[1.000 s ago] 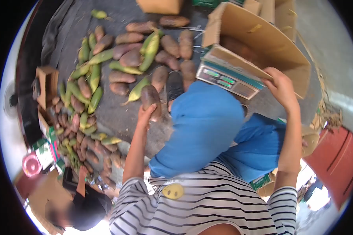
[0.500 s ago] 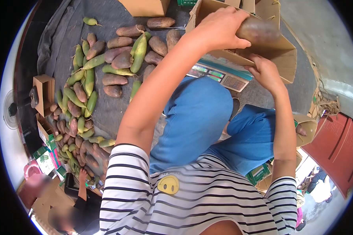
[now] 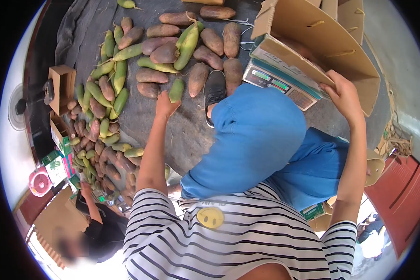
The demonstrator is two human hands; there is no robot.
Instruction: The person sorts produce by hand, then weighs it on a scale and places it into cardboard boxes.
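Observation:
My left hand (image 3: 167, 105) is low at the floor, its fingers closed round the lower end of a short green radish (image 3: 177, 89). Beside it lie reddish-brown radishes (image 3: 148, 89) and a longer green radish (image 3: 187, 47) with a pale tip. My right hand (image 3: 344, 94) grips the near edge of an open cardboard box (image 3: 308, 21). That box stands tilted on a digital scale (image 3: 275, 85) with lit green displays. Most of the box's inside is hidden by its near wall.
A large pile of green and reddish radishes (image 3: 105, 93) spreads to the left on dark sheeting. My shoe (image 3: 214, 91) stands among the radishes. A small cardboard box (image 3: 62, 88) sits at far left. Another person's arm (image 3: 92, 205) reaches toward the pile at lower left.
My left hand has left the box, where it held a dark radish, and come down left to the green radish. The right hand still holds the box edge. The view has shifted.

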